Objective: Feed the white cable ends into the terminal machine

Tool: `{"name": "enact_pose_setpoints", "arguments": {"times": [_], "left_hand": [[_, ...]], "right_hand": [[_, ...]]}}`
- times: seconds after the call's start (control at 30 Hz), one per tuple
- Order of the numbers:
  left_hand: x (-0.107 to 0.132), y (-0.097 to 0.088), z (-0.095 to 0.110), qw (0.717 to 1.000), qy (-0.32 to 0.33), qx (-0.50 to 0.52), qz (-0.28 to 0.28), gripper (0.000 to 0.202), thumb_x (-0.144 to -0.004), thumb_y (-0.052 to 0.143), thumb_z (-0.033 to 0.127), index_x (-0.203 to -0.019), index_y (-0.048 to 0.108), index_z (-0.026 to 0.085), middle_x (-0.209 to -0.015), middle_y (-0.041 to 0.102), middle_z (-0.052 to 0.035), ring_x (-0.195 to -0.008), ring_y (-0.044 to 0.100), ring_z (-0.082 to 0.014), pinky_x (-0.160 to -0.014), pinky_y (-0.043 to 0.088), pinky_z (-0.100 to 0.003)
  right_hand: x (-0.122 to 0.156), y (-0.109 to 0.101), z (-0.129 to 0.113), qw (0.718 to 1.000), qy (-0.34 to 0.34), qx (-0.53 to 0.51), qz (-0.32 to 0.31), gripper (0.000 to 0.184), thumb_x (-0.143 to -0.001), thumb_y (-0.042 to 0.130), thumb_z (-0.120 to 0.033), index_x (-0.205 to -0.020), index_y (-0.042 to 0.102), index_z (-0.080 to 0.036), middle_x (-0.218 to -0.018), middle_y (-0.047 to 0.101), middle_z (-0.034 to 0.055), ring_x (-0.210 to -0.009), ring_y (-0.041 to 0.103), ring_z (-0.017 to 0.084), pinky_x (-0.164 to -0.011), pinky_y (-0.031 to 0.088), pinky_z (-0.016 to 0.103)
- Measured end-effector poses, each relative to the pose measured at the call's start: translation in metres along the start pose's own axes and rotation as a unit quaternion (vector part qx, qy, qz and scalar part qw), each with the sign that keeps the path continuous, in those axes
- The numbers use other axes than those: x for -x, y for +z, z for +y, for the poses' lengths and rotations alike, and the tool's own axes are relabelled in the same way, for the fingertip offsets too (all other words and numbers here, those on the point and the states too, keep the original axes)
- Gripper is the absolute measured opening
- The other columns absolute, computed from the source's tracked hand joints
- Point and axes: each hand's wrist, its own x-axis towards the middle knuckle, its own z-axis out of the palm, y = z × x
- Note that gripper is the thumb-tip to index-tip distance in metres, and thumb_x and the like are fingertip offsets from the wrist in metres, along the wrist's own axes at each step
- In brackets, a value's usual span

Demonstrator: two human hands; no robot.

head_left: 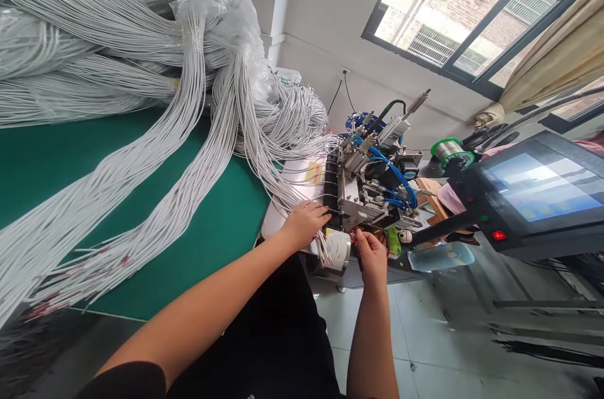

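White wires (pixel 245 109) are bridging the counter's (pixel 231 210) right edge and the machine (pixel 352 191), likely shortening reach. Left hand (pixel 306 223) is covering some, seemingly steadying; right hand (pixel 372 254) is sitting beside the machine; both grips unclear.

The person's left forearm (pixel 212 301) stretches from the near left toward the far right, the left hand (pixel 306 223) palm down with fingers extended rightward. The right forearm (pixel 371 336) points away, the right hand (pixel 372 253) curled leftward, its fingertips partly hidden.
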Motion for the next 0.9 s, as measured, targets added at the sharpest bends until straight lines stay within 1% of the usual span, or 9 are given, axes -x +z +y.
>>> {"name": "enact_pose_setpoints", "arguments": {"times": [0.1,0.2,0.33,0.43,0.53,0.67,0.73,0.83,0.9], "left_hand": [[0.0,-0.004,0.0,1.0,0.01,0.001,0.012,0.04,-0.083,0.05,0.009,-0.121,0.058,0.015,-0.12,0.062,-0.0099,-0.109,0.055,-0.0204,-0.092,0.04,-0.036],[0.0,-0.008,0.0,1.0,0.01,-0.001,0.005,0.042,-0.085,0.046,0.009,-0.126,0.055,0.015,-0.108,0.066,-0.0098,-0.097,0.058,-0.0193,-0.085,0.042,-0.035],[0.001,-0.007,0.0,1.0,0.011,-0.013,0.013,0.039,-0.09,0.045,0.015,-0.128,0.053,0.017,-0.095,0.066,-0.0077,-0.086,0.059,-0.0188,-0.078,0.041,-0.034],[0.001,-0.005,0.0,0.999,0.007,-0.019,0.038,0.033,-0.094,0.044,0.02,-0.124,0.056,0.017,-0.085,0.064,-0.0055,-0.081,0.058,-0.0181,-0.075,0.041,-0.033],[0.001,-0.003,0.0,0.998,0.004,-0.022,0.058,0.029,-0.096,0.044,0.024,-0.119,0.059,0.017,-0.08,0.062,-0.0042,-0.078,0.058,-0.0178,-0.073,0.04,-0.032],[0.0,-0.001,-0.001,0.998,0.004,-0.018,0.06,0.025,-0.095,0.046,0.025,-0.114,0.061,0.018,-0.079,0.062,-0.0036,-0.078,0.058,-0.0176,-0.074,0.04,-0.031],[0.0,0.0,-0.001,0.998,0.004,-0.012,0.064,0.023,-0.095,0.047,0.025,-0.11,0.063,0.019,-0.079,0.062,-0.0034,-0.079,0.058,-0.0177,-0.074,0.041,-0.032],[0.0,-0.002,0.0,0.997,0.005,-0.001,0.071,0.019,-0.093,0.05,0.026,-0.102,0.065,0.019,-0.078,0.061,-0.0032,-0.081,0.057,-0.0184,-0.075,0.041,-0.032],[0.0,-0.003,0.0,0.997,0.005,0.004,0.076,0.017,-0.092,0.052,0.027,-0.098,0.066,0.019,-0.079,0.061,-0.003,-0.082,0.056,-0.0186,-0.077,0.042,-0.032]], "right_hand": [[0.009,-0.008,-0.012,0.997,-0.043,0.06,-0.001,0.039,-0.074,0.064,-0.055,-0.074,0.065,-0.015,-0.062,0.059,0.0016,-0.055,0.049,0.013,-0.049,0.037,0.023],[0.021,-0.008,-0.031,0.989,-0.089,0.11,-0.043,0.033,-0.078,0.062,-0.049,-0.076,0.066,-0.016,-0.064,0.061,0.0016,-0.056,0.051,0.014,-0.053,0.04,0.025],[0.034,0.005,-0.053,0.952,-0.202,0.183,-0.137,0.02,-0.082,0.062,-0.039,-0.081,0.069,-0.02,-0.075,0.064,0.0026,-0.058,0.051,0.013,-0.056,0.042,0.026],[0.037,0.018,-0.06,0.928,-0.256,0.214,-0.168,0.014,-0.083,0.062,-0.034,-0.088,0.07,-0.023,-0.083,0.066,0.0025,-0.057,0.05,0.012,-0.058,0.043,0.026],[0.037,0.029,-0.06,0.92,-0.289,0.216,-0.155,0.015,-0.084,0.061,-0.032,-0.092,0.07,-0.024,-0.088,0.067,0.003,-0.061,0.052,0.013,-0.061,0.046,0.026],[0.035,0.038,-0.056,0.91,-0.322,0.217,-0.145,0.016,-0.087,0.056,-0.03,-0.092,0.071,-0.025,-0.092,0.068,0.0046,-0.075,0.06,0.016,-0.067,0.048,0.027],[0.035,0.04,-0.056,0.91,-0.329,0.216,-0.131,0.017,-0.087,0.055,-0.029,-0.09,0.071,-0.024,-0.09,0.068,0.0049,-0.074,0.059,0.016,-0.069,0.048,0.028],[0.036,0.043,-0.056,0.928,-0.309,0.195,-0.079,0.016,-0.086,0.056,-0.03,-0.082,0.068,-0.02,-0.081,0.066,0.0044,-0.063,0.053,0.013,-0.066,0.047,0.028],[0.035,0.044,-0.054,0.95,-0.265,0.164,-0.037,0.018,-0.084,0.058,-0.033,-0.077,0.066,-0.018,-0.074,0.064,0.0034,-0.06,0.052,0.013,-0.062,0.045,0.027]]}}
